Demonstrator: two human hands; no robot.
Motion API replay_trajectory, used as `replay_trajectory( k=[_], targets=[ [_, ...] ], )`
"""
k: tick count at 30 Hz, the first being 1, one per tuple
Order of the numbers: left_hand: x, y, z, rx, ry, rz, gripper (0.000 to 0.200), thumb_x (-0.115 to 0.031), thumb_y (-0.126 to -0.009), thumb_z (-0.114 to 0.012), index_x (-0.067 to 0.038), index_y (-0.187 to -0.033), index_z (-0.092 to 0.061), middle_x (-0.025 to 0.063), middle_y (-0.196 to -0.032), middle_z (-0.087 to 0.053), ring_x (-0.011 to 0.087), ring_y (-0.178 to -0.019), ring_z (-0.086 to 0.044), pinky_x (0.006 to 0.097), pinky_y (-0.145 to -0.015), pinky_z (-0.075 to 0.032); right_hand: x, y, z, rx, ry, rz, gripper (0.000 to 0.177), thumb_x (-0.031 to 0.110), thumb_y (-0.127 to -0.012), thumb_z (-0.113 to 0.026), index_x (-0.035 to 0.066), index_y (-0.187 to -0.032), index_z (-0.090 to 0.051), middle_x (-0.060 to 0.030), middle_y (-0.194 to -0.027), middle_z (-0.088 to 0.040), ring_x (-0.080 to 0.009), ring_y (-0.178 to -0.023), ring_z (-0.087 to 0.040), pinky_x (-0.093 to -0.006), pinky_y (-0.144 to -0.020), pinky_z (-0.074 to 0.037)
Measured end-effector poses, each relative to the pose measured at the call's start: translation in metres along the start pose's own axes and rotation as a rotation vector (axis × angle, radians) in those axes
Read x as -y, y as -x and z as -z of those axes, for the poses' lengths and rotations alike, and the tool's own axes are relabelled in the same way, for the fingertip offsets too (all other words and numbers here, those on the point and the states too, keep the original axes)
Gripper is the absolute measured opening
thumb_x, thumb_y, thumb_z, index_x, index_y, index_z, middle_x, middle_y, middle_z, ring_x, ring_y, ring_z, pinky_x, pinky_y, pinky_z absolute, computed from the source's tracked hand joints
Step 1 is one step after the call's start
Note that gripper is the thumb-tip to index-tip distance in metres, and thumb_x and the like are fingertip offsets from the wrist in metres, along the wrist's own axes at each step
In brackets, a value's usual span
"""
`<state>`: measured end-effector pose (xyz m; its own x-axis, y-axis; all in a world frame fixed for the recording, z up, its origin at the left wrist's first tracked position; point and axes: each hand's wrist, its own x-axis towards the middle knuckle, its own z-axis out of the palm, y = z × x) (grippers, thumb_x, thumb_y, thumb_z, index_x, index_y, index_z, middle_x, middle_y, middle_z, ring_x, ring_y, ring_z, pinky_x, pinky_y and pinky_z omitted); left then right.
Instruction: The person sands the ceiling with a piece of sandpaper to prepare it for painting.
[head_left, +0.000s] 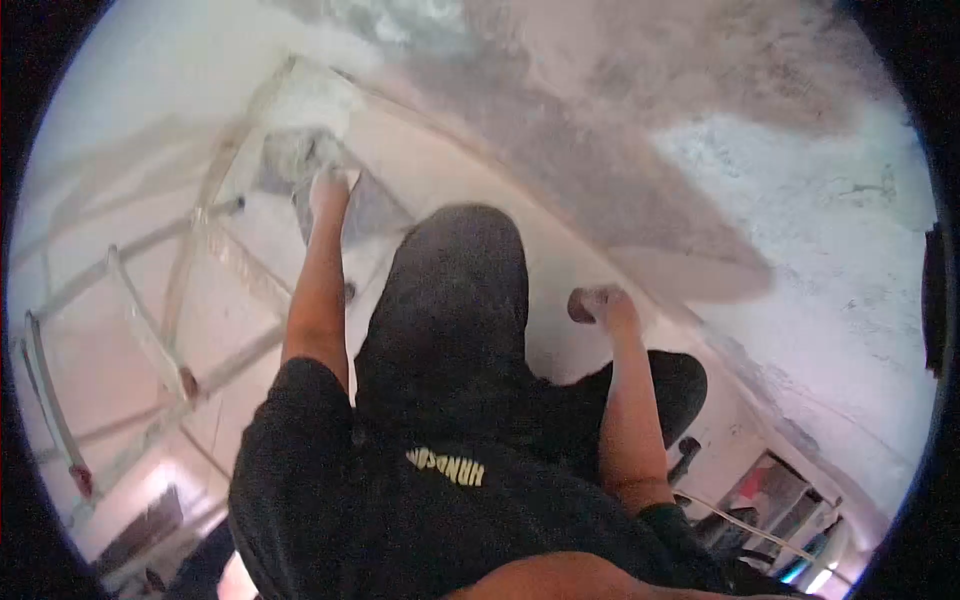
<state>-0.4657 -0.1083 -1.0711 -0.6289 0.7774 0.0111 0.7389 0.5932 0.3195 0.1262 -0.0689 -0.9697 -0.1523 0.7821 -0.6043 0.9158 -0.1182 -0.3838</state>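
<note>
My left hand (330,192) is at the upper left, over a grey, flat, angular piece (375,210) with a pale, dusty patch beside it. Its fingers look closed and blend into the pale area; a small white edge shows next to them, and what they hold is unclear. Right of my raised knee, my right hand (617,304) has its fingers closed round a small dark brown object (580,305). This object is close to the pale strip along the wall's foot.
A ladder-like frame of pale bars (150,328) spans the left. A blotchy grey and white wall surface (790,180) fills the upper right. My dark-clad knee (460,260) rises between my arms. Dark items and a framed opening (775,490) are at the lower right.
</note>
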Motion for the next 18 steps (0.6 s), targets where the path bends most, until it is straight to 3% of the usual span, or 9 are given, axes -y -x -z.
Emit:
replay_trajectory(
  k=[2,3,7,9,10,11,14,16,18],
  targets=[
    [0.029,0.032,-0.026,-0.075,0.07,0.075,0.054,-0.026,-0.084,-0.053,-0.01,-0.134,-0.042,0.0242,-0.109,-0.061,0.0405,-0.105,-0.057,0.0468,-0.089,-0.044,-0.003,0.008,0.003,0.012,-0.024,0.012,0.045,0.042,-0.077,-0.064,0.007,-0.105,-0.065,-0.016,-0.113,-0.063,-0.0333,-0.105,-0.059,-0.0422,-0.089,-0.047],
    [0.062,0.02,-0.056,0.392,-0.108,0.336,0.054,-0.027,-0.081,-0.055,-0.005,-0.13,-0.046,0.0259,-0.11,-0.06,0.0403,-0.109,-0.056,0.046,-0.092,-0.043,-0.004,0.006,0.003,0.02,0.113,-0.049,0.044,0.041,-0.078,-0.064,0.007,-0.106,-0.065,-0.0148,-0.114,-0.063,-0.0327,-0.107,-0.058,-0.0416,-0.089,-0.047],
    [0.031,0.063,-0.046,0.4,0.068,0.365,0.038,-0.027,-0.081,-0.056,-0.001,-0.108,-0.062,0.0257,-0.112,-0.06,0.0417,-0.106,-0.056,0.0476,-0.09,-0.044,-0.021,-0.007,-0.004,0.055,0.368,-0.253,0.045,0.043,-0.083,-0.058,0.008,-0.11,-0.065,-0.0114,-0.116,-0.063,-0.033,-0.113,-0.056,-0.0454,-0.095,-0.044],
    [0.072,0.071,-0.103,0.156,-0.037,0.2,0.038,-0.024,-0.089,-0.047,0.001,-0.116,-0.054,0.024,-0.122,-0.053,0.0401,-0.108,-0.054,0.0466,-0.089,-0.045,0.027,0.018,0.029,0.033,0.377,-0.343,0.049,0.046,-0.085,-0.054,0.009,-0.116,-0.062,-0.0109,-0.123,-0.059,-0.0327,-0.118,-0.052,-0.0481,-0.098,-0.041],
    [0.111,0.059,-0.131,0.448,-0.424,-0.027,0.04,-0.023,-0.093,-0.04,0.001,-0.121,-0.052,0.0244,-0.126,-0.049,0.0399,-0.109,-0.053,0.0461,-0.09,-0.045,0.045,0.028,0.04,0.056,0.411,-0.426,0.053,0.048,-0.086,-0.051,0.009,-0.122,-0.059,-0.0103,-0.129,-0.055,-0.0323,-0.122,-0.049,-0.0509,-0.1,-0.038],
    [0.067,0.075,-0.095,0.247,-0.124,0.249,0.053,-0.019,-0.09,-0.048,-0.002,-0.138,-0.033,0.0245,-0.111,-0.06,0.0383,-0.1,-0.059,0.0468,-0.084,-0.046,0.046,0.027,0.039,0.027,0.389,-0.429,0.053,0.048,-0.086,-0.051,0.009,-0.122,-0.059,-0.0103,-0.129,-0.055,-0.0323,-0.122,-0.049,-0.0509,-0.1,-0.038],
    [0.052,0.074,-0.09,0.301,-0.042,0.391,0.036,-0.018,-0.091,-0.045,-0.002,-0.122,-0.053,0.0229,-0.103,-0.064,0.0381,-0.094,-0.062,0.0449,-0.081,-0.049,0.044,0.016,0.024,0.205,0.5,-0.379,0.068,0.054,-0.087,-0.046,0.01,-0.139,-0.04,-0.0105,-0.146,-0.036,-0.0306,-0.133,-0.035,-0.0523,-0.104,-0.034],
    [0.061,0.072,-0.07,0.592,-0.603,-0.232,0.027,-0.02,-0.091,-0.047,-0.003,-0.099,-0.066,0.0212,-0.089,-0.067,0.0385,-0.086,-0.064,0.0448,-0.075,-0.05,0.041,0.004,0.001,0.313,0.418,-0.314,0.064,0.052,-0.088,-0.047,0.009,-0.135,-0.041,-0.0116,-0.143,-0.038,-0.0301,-0.131,-0.037,-0.049,-0.102,-0.037],
    [0.042,0.071,-0.021,0.578,-0.493,-0.074,0.026,-0.022,-0.091,-0.046,-0.005,-0.099,-0.065,0.0193,-0.089,-0.067,0.0345,-0.082,-0.064,0.0454,-0.071,-0.05,0.013,-0.005,-0.049,0.31,0.323,-0.085,0.054,0.048,-0.087,-0.049,0.006,-0.119,-0.056,-0.0137,-0.13,-0.05,-0.0309,-0.122,-0.046,-0.0464,-0.098,-0.04]
  ],
)
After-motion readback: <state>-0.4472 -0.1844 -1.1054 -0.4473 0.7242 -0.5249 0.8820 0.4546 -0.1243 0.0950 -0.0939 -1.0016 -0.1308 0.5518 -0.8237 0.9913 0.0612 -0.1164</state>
